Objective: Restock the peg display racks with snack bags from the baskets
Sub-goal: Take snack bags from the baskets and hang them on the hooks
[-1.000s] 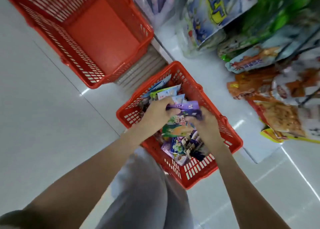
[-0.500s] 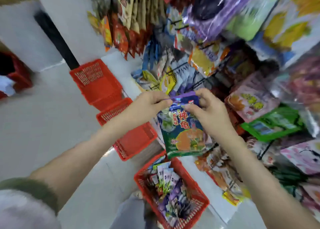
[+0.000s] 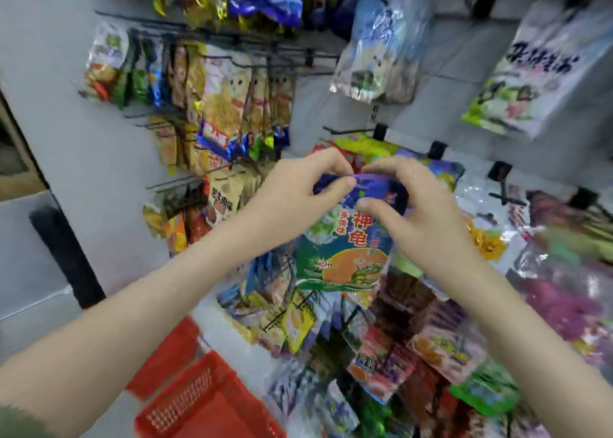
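1. While it hangs in mid-air in front of the peg display rack, the snack bag [image 3: 345,255] is held by its purple top edge alone. The edge is pinched between thumb and curled fingers by the left hand [image 3: 298,189] and by the right hand [image 3: 421,212]. Each grip is closed tight on the crinkled seam, and the two hands nearly touch.
2. The bag is made of glossy, wrinkled film and is flat and roughly rectangular. It is purple at the top and green below, with a round orange panel and red characters.
3. The rack is formed of thin black wire pegs set in a smooth pale grey panel. One bare peg [image 3: 348,129] is seen just beyond the hands.
4. Shiny tan and yellow packets [image 3: 225,106] are hung in tight rows at the far left. A large white pouch [image 3: 530,72] is hung at the far right.
5. A red plastic basket [image 3: 185,404] with latticed walls is seen at the near left, on a smooth pale floor.
6. Compared with half a second ago, the bag has been raised further up the rack. Its top has been bunched between hands drawn closer together. The basket filled with packets is no longer in view. A second ago both hands were down in that basket.
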`<action>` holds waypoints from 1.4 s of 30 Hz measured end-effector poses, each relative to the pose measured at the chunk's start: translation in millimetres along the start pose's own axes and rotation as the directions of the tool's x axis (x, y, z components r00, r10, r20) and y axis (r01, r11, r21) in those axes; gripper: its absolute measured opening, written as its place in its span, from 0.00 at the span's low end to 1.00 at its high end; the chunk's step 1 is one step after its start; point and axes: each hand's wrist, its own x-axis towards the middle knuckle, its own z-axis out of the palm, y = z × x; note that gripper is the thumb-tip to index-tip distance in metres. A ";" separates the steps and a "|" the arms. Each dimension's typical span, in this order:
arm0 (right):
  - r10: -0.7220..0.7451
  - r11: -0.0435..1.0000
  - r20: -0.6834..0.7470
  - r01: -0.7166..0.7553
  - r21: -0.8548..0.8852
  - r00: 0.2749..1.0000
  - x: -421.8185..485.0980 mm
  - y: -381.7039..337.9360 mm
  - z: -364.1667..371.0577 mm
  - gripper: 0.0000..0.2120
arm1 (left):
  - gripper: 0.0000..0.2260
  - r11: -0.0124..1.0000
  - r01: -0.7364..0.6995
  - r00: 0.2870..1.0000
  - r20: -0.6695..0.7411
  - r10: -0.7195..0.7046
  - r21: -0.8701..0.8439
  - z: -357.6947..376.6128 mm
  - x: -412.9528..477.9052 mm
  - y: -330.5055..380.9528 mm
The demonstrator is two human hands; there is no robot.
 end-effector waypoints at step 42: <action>-0.298 0.588 -0.717 -0.471 -0.658 0.630 20.8 108.6 -247.3 0.08 | 0.07 0.711 -0.703 0.711 0.007 0.703 -0.014 167.7 248.8 184.7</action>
